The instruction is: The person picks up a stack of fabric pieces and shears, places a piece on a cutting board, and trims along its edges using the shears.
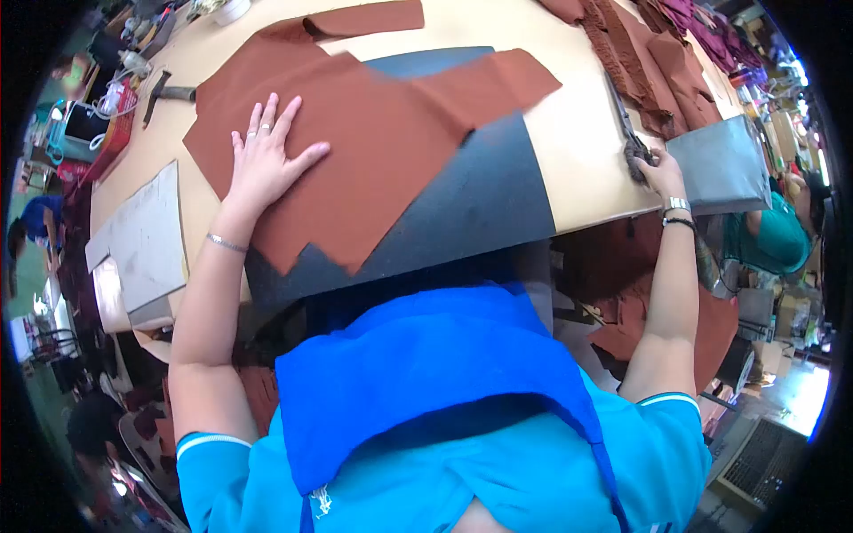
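Steering from afar, I've got my left fingers (286, 120) splayed flat, gripping nothing, with the brown sheet (382, 133) right under them. Right fingers (655, 161) are curled round the scissors (633, 145); brown scraps (682, 75) lie just beyond, so a careless swing could probably snag one.

- The left hand (269, 160) lay flat, palm down, upper left, fingers (289, 115) spread.
- The right hand (665, 178) was curled up, upper right.
- The left arm (209, 311) and right arm (671, 298) reached up.
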`<state>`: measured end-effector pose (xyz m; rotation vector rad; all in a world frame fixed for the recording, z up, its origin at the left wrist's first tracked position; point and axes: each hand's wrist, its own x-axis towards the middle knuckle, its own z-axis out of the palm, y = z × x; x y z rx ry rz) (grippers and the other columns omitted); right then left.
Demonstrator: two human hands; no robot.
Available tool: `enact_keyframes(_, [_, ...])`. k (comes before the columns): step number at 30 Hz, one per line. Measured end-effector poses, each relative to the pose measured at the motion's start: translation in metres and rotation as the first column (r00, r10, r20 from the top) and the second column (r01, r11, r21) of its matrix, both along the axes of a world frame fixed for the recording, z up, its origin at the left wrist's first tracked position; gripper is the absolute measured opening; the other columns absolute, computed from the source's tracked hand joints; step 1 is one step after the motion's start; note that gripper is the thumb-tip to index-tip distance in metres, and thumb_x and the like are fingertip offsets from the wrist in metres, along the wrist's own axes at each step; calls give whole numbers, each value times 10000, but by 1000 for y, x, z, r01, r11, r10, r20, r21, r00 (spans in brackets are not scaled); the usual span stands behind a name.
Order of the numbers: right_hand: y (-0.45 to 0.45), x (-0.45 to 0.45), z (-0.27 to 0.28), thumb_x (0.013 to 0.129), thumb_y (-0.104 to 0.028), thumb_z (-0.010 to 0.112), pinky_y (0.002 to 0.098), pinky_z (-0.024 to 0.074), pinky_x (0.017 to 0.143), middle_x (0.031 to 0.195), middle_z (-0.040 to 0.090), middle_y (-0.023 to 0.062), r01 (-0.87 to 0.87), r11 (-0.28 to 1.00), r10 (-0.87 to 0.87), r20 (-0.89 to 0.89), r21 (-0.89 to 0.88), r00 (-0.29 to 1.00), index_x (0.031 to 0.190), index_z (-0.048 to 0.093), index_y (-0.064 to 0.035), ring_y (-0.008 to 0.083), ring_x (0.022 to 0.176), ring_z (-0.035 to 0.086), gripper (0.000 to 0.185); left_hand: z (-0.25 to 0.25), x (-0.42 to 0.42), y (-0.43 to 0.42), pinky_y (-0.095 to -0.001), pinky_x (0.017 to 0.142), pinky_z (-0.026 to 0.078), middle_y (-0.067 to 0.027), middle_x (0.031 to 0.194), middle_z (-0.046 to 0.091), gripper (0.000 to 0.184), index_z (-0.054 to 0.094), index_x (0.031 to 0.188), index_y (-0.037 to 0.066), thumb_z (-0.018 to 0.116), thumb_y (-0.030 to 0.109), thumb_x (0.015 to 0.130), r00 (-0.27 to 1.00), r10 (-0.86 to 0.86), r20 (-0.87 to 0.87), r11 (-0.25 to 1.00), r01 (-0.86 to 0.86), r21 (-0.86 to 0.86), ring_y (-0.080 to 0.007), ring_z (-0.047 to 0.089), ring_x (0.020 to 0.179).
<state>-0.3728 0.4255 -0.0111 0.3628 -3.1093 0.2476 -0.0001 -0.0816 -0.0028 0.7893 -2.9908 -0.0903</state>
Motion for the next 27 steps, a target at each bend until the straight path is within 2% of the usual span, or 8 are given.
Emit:
enact_keyframes(2, [12, -24, -7, 709, -227, 738, 366, 484, 823, 957, 647, 165, 18, 994, 4, 206, -103, 979, 1153, 566, -35, 318, 929, 615, 513, -9, -8, 12, -649, 1068, 94, -125, 1545, 116, 864, 265, 1461, 251, 535, 691, 768, 983, 181, 5, 982, -181, 49, -361, 85, 1418])
enact_keyframes(4, [-11, 6, 14, 695, -174, 728, 407, 476, 785, 937, 625, 161, -214, 976, 203, -176, -45, 963, 1040, 568, -38, 335, 885, 602, 404, -9, -13, 16, -676, 1053, 79, -143, 1549, 61, 901, 239, 1469, 263, 529, 725, 752, 971, 228, -75, 965, -215, 151, -417, 55, 1406])
enact_keyframes(6, [-27, 30, 21, 679, -46, 690, 442, 460, 717, 857, 584, 153, -363, 931, 348, -366, 31, 863, 900, 520, -41, 346, 803, 577, 279, 10, -17, 20, -661, 1065, 84, -138, 1547, 77, 916, 257, 1462, 271, 549, 733, 726, 976, -140, -166, 986, 152, 68, -396, 65, 1411])
enact_keyframes(8, [-40, 60, 24, 759, -140, 687, 408, 477, 718, 877, 620, 141, -368, 922, 346, -166, -121, 923, 984, 548, -28, 299, 810, 611, 287, 27, -20, 18, -622, 1091, 101, -128, 1540, 125, 940, 296, 1447, 284, 582, 745, 680, 830, -538, -146, 841, 540, -35, -349, 97, 1417])
enact_keyframes(11, [-40, 70, 22, 778, -263, 700, 363, 495, 730, 866, 653, 132, -171, 936, 194, 47, -307, 980, 1015, 582, -5, 241, 799, 637, 370, 13, -29, 25, -597, 1104, 115, -118, 1534, 161, 922, 320, 1437, 281, 582, 740, 682, 816, -578, 16, 812, 574, 101, -322, 124, 1417])
enact_keyframes(18, [-18, 35, 9, 755, -300, 701, 278, 474, 588, 712, 659, 56, -36, 993, 76, 384, -110, 920, 818, 676, -26, 139, 606, 605, 282, -7, -85, 77, -656, 1068, 62, -178, 1531, 122, 923, 251, 1466, 208, 478, 749, 752, 995, 22, -97, 997, -15, 74, -353, 71, 1419])
enact_keyframes(22, [-28, 84, 35, 867, -215, 646, 225, 481, 596, 780, 660, 43, 335, 597, 309, 594, -729, 743, 918, 640, -31, 84, 622, 585, 191, 1, -56, 85, -671, 1056, 63, -189, 1529, 113, 970, 272, 1460, 202, 537, 754, 708, 975, -210, -75, 966, 219, 139, -367, 67, 1417])
enact_keyframes(27, [-44, 199, 57, 917, -347, 570, 291, 505, 577, 710, 598, 58, 448, 309, 527, 543, -839, 654, 894, 580, -46, 160, 603, 594, 302, 1, -36, 72, -668, 1057, 87, -171, 1526, 146, 956, 298, 1451, 212, 584, 724, 696, 982, -176, -73, 979, 182, 88, -345, 86, 1419])
